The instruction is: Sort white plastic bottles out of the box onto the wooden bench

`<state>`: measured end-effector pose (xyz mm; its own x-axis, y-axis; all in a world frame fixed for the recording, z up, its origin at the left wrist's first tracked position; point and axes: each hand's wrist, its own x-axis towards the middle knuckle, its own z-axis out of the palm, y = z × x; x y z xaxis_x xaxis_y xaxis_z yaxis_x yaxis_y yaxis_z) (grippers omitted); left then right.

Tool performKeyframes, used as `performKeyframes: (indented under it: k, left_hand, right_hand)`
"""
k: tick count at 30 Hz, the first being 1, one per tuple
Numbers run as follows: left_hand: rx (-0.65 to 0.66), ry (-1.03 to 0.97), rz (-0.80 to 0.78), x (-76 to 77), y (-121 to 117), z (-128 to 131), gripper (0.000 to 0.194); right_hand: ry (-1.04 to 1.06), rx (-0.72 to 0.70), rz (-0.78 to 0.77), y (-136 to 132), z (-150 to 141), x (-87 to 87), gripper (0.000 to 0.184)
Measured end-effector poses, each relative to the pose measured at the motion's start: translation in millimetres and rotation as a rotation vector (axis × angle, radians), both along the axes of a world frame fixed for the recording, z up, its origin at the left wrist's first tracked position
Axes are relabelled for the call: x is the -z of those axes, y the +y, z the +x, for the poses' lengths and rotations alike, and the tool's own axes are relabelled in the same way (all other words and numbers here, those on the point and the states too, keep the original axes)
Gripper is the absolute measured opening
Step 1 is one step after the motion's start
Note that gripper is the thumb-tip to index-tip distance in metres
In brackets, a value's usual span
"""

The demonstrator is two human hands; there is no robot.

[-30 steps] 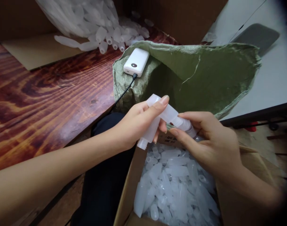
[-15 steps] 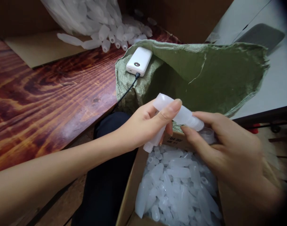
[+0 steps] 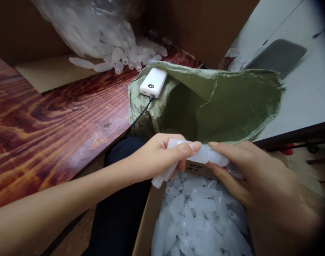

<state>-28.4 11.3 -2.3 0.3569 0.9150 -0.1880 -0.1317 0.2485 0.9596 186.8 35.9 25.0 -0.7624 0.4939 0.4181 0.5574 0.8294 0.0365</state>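
Observation:
My left hand (image 3: 159, 154) is closed around a translucent white plastic bottle (image 3: 202, 153), its thumb lying along the side. The bottle lies nearly level, its ridged neck pointing right. A second translucent bottle (image 3: 164, 176) sticks out below the same hand, neck down to the left. My right hand (image 3: 261, 174) pinches the first bottle near its neck between thumb and fingers. Within its curled fingers a clear ridged piece (image 3: 235, 171) partly shows; its kind is hidden. Under both hands stands a cardboard box (image 3: 145, 224) full of similar bottles (image 3: 202, 213).
Ahead, a green woven sack (image 3: 226, 106) gapes wide. A white power bank (image 3: 154, 81) with a black cable (image 3: 139, 116) rests on its edge. On the wood-patterned table (image 3: 58, 117), a plastic bag (image 3: 85, 32) spills more bottles beside brown cardboard (image 3: 50, 73).
Both hands have come lower in view with the bottles, and the held bottle lies more level. The surroundings have shifted as the camera tilted. Both hands keep their grip.

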Motion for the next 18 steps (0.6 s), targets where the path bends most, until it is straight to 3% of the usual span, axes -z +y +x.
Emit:
performKeyframes:
  k: [5,7,10,12,15,18]
  left_hand:
    - [0.017,0.003,-0.037,-1.8,-1,1,0.044]
    - [0.024,0.016,-0.036,-1.8,-2,1,0.043]
    - [0.039,0.045,-0.025,-1.0,-3,0,0.044]
    - [0.036,0.034,-0.031,-0.7,-3,-1,0.044]
    - [0.009,-0.015,-0.063,-1.2,-2,-2,0.043]
    - [0.004,-0.023,-0.079,-2.0,-2,-2,0.042]
  right_hand:
    - [-0.047,-0.047,0.108,-4,0,-4.5,0.025]
    - [-0.029,-0.042,-0.061,-5,-3,-9.5,0.022]
    - [0.080,-0.024,-0.360,-4,-4,-14.6,0.035]
    - [0.134,0.000,-0.322,-3,-1,-14.4,0.038]
    - [0.066,-0.098,-0.140,-1,5,-10.6,0.048]
    - [0.005,-0.142,-0.158,-1,8,-7.6,0.038]
